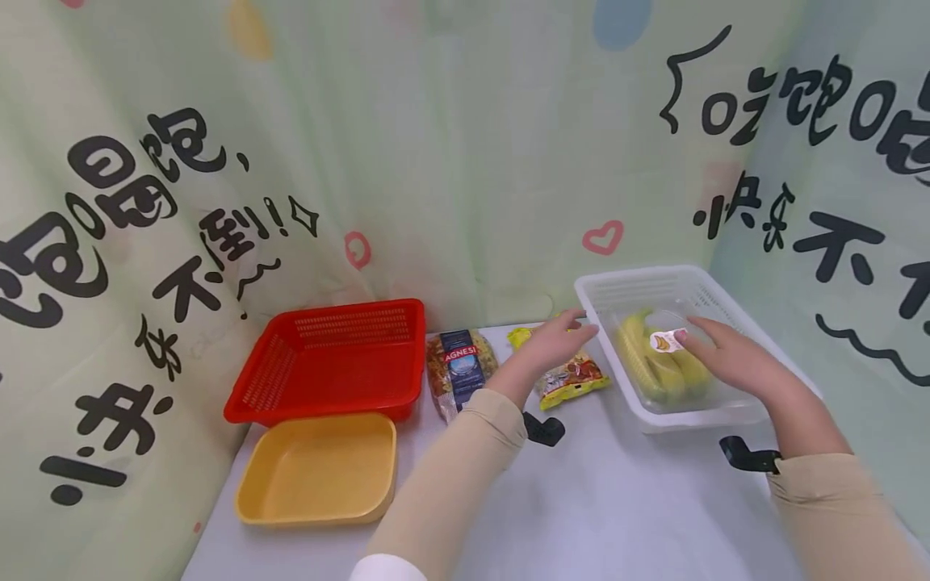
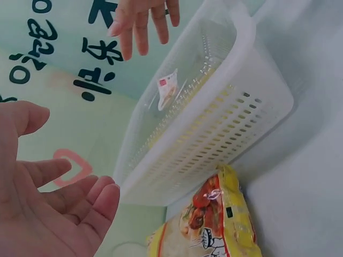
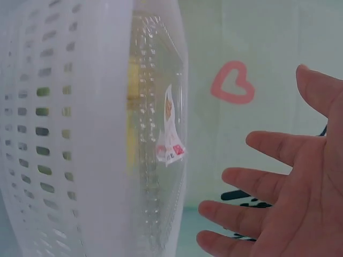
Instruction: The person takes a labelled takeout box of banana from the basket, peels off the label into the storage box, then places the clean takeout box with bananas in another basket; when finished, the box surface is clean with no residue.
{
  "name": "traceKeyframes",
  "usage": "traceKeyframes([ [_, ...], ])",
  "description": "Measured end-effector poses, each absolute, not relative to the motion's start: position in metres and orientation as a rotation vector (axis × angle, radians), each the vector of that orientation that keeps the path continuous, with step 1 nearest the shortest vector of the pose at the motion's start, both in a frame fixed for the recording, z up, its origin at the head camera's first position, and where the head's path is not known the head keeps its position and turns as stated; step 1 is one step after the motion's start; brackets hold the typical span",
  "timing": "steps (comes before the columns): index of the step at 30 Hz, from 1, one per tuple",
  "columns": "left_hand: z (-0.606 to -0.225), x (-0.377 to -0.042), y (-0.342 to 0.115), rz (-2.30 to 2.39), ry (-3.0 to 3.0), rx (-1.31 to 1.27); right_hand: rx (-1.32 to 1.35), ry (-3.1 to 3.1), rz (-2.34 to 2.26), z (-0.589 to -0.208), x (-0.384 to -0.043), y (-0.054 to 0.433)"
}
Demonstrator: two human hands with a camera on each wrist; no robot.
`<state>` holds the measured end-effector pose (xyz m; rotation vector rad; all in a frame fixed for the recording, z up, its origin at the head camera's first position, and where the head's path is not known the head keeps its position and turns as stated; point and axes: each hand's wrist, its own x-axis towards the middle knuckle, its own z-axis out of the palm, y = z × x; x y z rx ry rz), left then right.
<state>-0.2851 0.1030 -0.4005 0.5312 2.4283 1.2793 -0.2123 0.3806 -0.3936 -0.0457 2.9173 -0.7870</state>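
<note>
Beige sleeves (image 1: 454, 476), nearest my head camera, point toward the white basket (image 1: 697, 420), where the clear banana pack (image 1: 663, 373) sits inside. Left hand (image 1: 546, 347) and right hand (image 1: 732, 359) hold nothing, fingers loose; a lopsided pinch could, I judge, let that slick-looking pack slip.

Pale green curtain (image 1: 465, 145) hung round three sides, black Chinese lettering (image 1: 228, 234) and pink heart outlines (image 1: 603, 238) on it, white-covered table (image 1: 617, 516) below, light soft and even.
</note>
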Motion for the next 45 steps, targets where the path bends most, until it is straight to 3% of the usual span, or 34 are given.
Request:
traceKeyframes([
  [22,-0.411,-0.278,0.181,1.544,2.268,0.210,0.176,2.572,-0.948,-0.410,-0.244,0.440],
  [45,-0.412,-0.267,0.219,1.474,2.320,0.251,0.312,2.254,-1.239,-0.422,-0.246,0.471],
])
